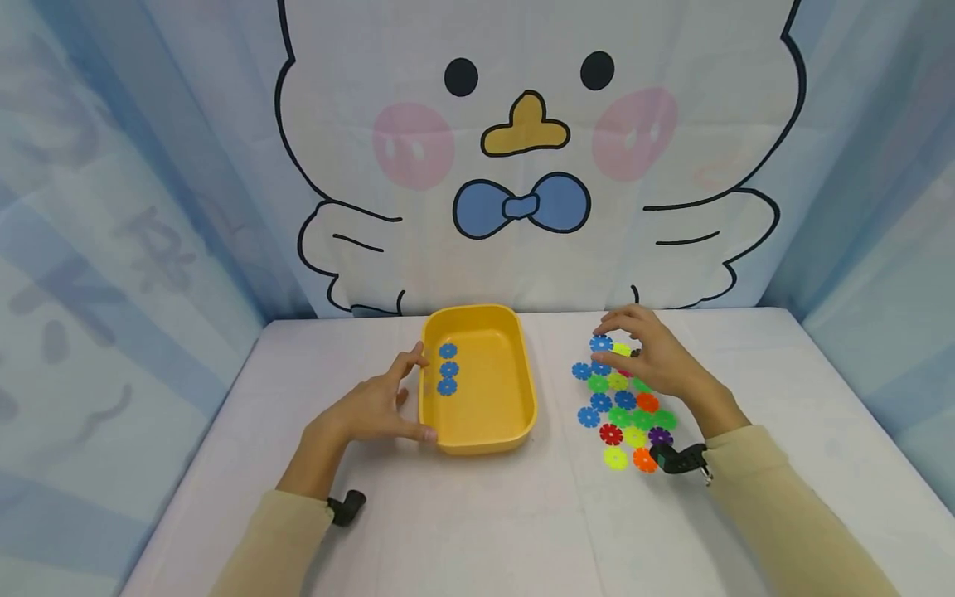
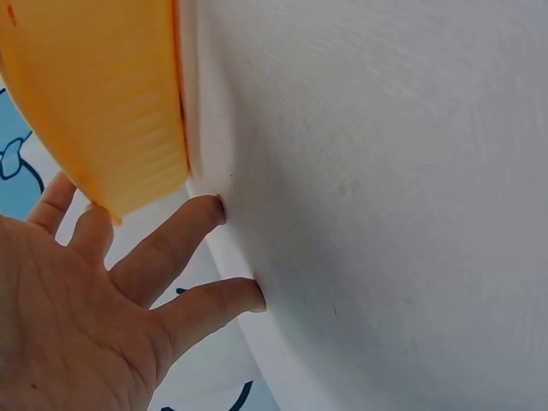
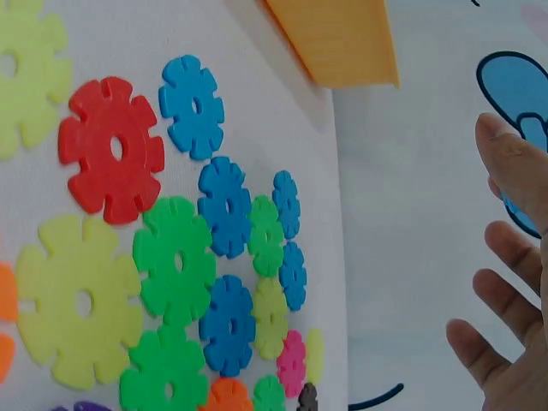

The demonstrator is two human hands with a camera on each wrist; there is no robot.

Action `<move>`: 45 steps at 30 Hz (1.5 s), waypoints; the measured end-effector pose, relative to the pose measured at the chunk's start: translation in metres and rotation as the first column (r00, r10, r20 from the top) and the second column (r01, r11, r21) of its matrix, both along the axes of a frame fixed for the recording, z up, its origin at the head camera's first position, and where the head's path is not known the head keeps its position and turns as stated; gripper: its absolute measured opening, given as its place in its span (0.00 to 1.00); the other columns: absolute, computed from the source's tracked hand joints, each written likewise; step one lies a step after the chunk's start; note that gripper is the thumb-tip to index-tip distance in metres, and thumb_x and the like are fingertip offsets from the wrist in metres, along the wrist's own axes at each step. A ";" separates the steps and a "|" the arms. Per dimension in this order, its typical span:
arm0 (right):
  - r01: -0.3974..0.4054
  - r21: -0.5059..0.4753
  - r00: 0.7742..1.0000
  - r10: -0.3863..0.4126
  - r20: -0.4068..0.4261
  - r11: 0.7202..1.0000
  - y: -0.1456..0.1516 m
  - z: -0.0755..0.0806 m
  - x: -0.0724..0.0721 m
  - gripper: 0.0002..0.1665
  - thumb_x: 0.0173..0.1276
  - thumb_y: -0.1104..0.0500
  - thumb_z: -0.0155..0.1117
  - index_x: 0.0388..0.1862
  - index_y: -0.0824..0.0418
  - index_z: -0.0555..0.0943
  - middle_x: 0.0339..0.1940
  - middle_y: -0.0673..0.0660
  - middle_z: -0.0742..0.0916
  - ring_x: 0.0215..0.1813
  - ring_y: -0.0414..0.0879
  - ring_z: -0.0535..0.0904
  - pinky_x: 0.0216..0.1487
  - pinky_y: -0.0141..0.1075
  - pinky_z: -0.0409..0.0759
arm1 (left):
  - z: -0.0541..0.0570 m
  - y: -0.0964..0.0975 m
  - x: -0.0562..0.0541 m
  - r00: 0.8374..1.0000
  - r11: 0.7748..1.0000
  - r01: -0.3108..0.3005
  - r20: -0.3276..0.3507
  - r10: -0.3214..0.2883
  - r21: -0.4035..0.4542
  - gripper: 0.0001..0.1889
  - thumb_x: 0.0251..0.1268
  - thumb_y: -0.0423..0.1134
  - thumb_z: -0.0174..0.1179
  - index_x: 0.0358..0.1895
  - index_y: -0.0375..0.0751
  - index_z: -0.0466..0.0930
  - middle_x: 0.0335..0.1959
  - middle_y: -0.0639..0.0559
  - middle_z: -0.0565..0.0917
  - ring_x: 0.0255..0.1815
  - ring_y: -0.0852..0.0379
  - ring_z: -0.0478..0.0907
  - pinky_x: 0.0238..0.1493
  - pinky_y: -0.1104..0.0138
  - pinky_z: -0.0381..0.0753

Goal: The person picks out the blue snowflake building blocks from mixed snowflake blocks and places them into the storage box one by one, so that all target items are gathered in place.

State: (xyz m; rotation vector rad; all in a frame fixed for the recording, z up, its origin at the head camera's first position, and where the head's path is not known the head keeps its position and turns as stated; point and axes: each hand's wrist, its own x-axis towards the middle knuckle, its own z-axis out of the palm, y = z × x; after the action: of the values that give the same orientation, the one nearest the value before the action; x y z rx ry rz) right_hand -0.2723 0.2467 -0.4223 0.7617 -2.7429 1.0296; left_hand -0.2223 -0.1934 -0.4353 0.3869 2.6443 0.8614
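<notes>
My right hand (image 1: 651, 352) pinches a blue flower-shaped disc (image 1: 601, 342) between thumb and fingertips, above the far end of a spread of colourful notched discs. In the right wrist view the hand (image 3: 514, 300) is seen at the right edge, higher than the discs, and that disc is hidden. My left hand (image 1: 373, 405) is at the left side of a yellow tray (image 1: 528, 390), fingers spread, with fingertips and thumb right at its wall. Three blue discs (image 1: 448, 369) lie in a column inside the tray, near its left wall.
Red (image 1: 611, 434), green, yellow, orange, purple and blue discs lie flat on the white tabletop (image 1: 515, 531), right of the tray, some overlapping. A cartoon backdrop (image 1: 522, 265) rises behind the table's far edge. Curtains hang on both sides.
</notes>
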 end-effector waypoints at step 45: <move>-0.206 -0.041 0.977 0.208 0.050 0.978 -0.101 0.022 -0.016 0.20 0.67 0.49 0.75 0.55 0.55 0.84 0.58 0.51 0.81 0.64 0.51 0.71 0.68 0.54 0.75 | -0.003 0.001 -0.001 1.000 1.000 -0.012 0.002 0.012 -0.003 0.63 0.39 0.70 0.79 0.79 0.63 0.49 0.86 0.64 0.42 0.71 0.40 0.74 0.70 0.41 0.72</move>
State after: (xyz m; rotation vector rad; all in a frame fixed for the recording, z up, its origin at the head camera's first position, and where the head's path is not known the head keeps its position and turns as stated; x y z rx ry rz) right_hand -0.2881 0.1456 -0.4003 1.0470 -2.7264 1.1499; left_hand -0.2234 -0.1923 -0.4380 0.3698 2.6482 0.8611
